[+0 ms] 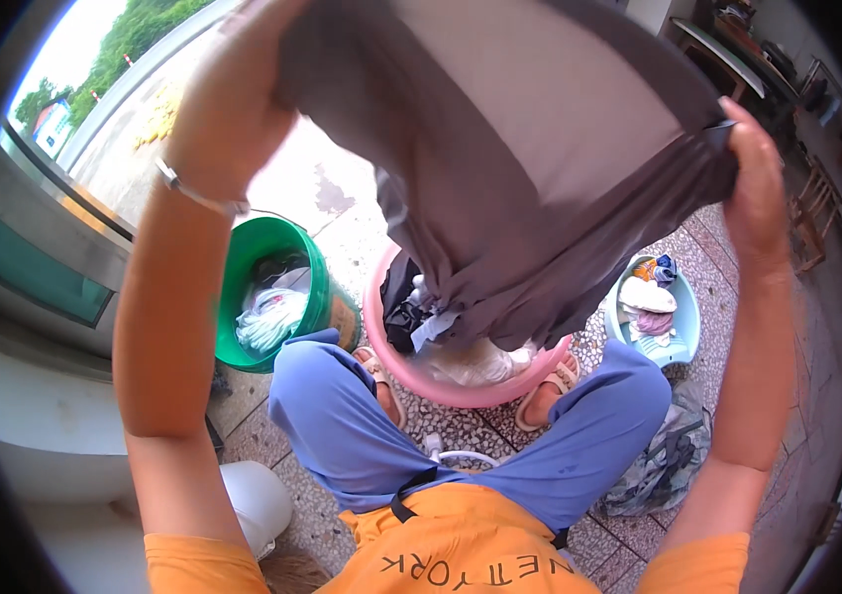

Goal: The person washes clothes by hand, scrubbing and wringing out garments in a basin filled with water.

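A large dark grey-brown garment [461, 168] of thin cloth is stretched up in front of me, its lower folds hanging into a pink basin [461, 396]. My left hand [238, 109], raised at the upper left, is closed on one edge, though its fingertips run out of view behind the cloth. At the right, my right hand [758, 188] grips the opposite edge between thumb and fingers. Below, the basin holds black cloth [403, 302] and white wet laundry [475, 361]. The garment hides the basin's far part.
Left of the basin stands a green bucket [317, 287] with pale and dark clothes. To the right is a light blue basin [684, 332] with small laundry pieces. A grey patterned bundle [674, 445] lies by my right knee, a white bucket [258, 500] at my left. Wooden chairs [812, 213] stand far right.
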Available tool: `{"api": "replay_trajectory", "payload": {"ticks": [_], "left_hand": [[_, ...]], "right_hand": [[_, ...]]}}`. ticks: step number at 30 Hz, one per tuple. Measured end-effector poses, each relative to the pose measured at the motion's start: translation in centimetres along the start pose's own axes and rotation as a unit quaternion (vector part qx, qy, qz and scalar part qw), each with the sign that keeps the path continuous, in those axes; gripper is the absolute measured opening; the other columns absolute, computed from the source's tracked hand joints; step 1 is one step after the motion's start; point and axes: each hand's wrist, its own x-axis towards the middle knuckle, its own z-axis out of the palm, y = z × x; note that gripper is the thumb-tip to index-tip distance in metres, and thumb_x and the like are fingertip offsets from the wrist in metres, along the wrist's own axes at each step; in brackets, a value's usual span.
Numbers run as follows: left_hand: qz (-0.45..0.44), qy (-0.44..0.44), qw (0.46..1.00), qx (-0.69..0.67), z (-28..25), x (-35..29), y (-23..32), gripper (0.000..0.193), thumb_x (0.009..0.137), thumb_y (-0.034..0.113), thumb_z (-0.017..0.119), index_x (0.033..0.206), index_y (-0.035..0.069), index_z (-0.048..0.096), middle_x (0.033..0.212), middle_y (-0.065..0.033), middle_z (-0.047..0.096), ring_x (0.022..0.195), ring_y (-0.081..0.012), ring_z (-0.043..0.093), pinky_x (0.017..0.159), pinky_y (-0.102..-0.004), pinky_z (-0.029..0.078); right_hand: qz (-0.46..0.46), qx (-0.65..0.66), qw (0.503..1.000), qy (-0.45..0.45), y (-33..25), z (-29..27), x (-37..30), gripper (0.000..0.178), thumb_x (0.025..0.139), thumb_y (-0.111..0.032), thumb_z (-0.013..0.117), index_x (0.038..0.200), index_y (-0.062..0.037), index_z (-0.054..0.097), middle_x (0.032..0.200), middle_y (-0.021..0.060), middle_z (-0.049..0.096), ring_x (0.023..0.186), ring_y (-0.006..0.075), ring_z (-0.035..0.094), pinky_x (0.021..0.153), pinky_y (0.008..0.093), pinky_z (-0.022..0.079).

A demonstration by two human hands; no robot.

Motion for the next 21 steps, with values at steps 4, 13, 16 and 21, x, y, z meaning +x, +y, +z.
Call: {"api": "replay_trajectory", "payload": {"ticks": [4,13,16,21], "left_hand": [[-0.100,0.003,0.983,0.151,-0.5,-0.1,-9.8,0.030,0.089,0.031,0.053,0.099,0.004,0.058,0.090,-0.0008,0.059,0.081,-0.0069,0.054,0.073,-0.0219,0.045],[-0.255,-0.095,0.802,0.531,-4.7,-7.3,-38.1,0.048,0.074,0.039,0.063,0.110,0.008,0.054,0.099,-0.0184,0.061,0.093,-0.0348,0.058,0.083,-0.0390,0.046],[-0.288,-0.161,0.747,0.578,-3.6,-10.7,-43.7,0.074,0.074,0.038,0.064,0.134,0.015,0.028,0.099,-0.0210,0.060,0.090,-0.0363,0.059,0.077,-0.0427,0.046],[-0.286,-0.195,0.684,0.642,-1.9,-15.1,-50.4,0.066,0.079,0.044,0.056,0.136,0.028,0.027,0.092,-0.0176,0.055,0.079,-0.0346,0.059,0.070,-0.0437,0.047]], "right_hand": [[0.099,-0.145,0.984,-0.016,11.9,1.2,-3.5,0.024,0.089,-0.019,0.040,0.091,0.0004,0.055,0.091,0.0106,0.054,0.087,0.0195,0.048,0.081,0.0322,0.038],[0.319,-0.346,0.878,-0.089,34.9,9.0,-15.8,0.036,0.080,-0.030,0.050,0.111,-0.0114,0.050,0.096,0.0250,0.057,0.090,0.0429,0.054,0.080,0.0466,0.042],[0.271,-0.503,0.792,-0.216,36.5,10.8,-19.3,0.054,0.078,-0.041,0.055,0.127,-0.0242,0.041,0.127,0.0187,0.040,0.106,0.0367,0.044,0.084,0.0479,0.038],[0.242,-0.554,0.735,-0.309,39.9,12.1,-23.9,0.061,0.075,-0.054,0.054,0.131,-0.0387,0.034,0.136,0.0130,0.029,0.113,0.0288,0.036,0.082,0.0463,0.037]]}}
